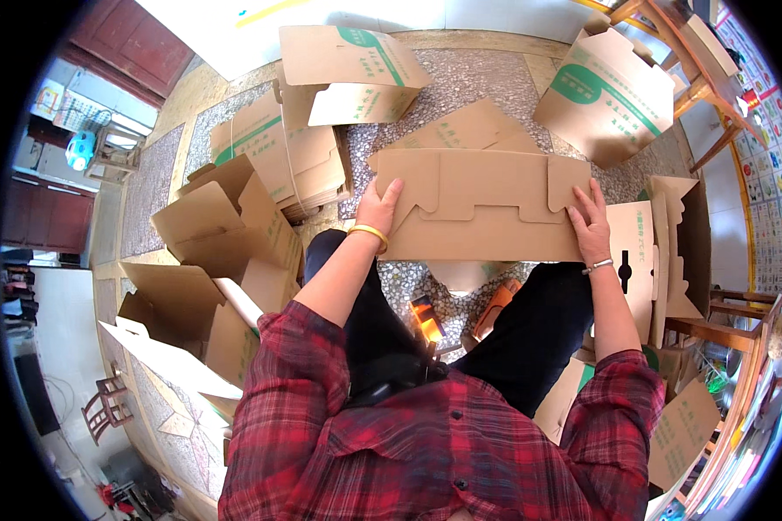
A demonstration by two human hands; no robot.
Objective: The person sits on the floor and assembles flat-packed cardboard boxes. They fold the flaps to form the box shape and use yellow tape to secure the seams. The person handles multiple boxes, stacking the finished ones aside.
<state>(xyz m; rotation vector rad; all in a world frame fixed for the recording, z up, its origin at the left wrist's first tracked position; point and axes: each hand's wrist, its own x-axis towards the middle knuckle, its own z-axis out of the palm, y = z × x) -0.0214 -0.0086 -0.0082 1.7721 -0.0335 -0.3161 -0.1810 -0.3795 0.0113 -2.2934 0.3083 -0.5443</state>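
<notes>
A brown cardboard box (491, 187) with interlocking tabs folded across its face is held level above my knees. My left hand (376, 211), with a yellow bangle at the wrist, grips its left end, thumb on the front. At the right end my right hand (591, 227), wearing a silver bangle, holds the edge with its fingers against the tabbed panel. Just behind the box lies a flat cardboard piece (469, 128) with green print. The underside of the held box and some of my fingertips are hidden.
Open boxes (226, 208) crowd my left, near a strapped stack of flat cardboard (261, 152). Another box (613, 95) stands at the far right. Beside my right arm are upright cartons (634, 260) and a wooden chair (730, 334). Speckled floor (469, 74) shows between them.
</notes>
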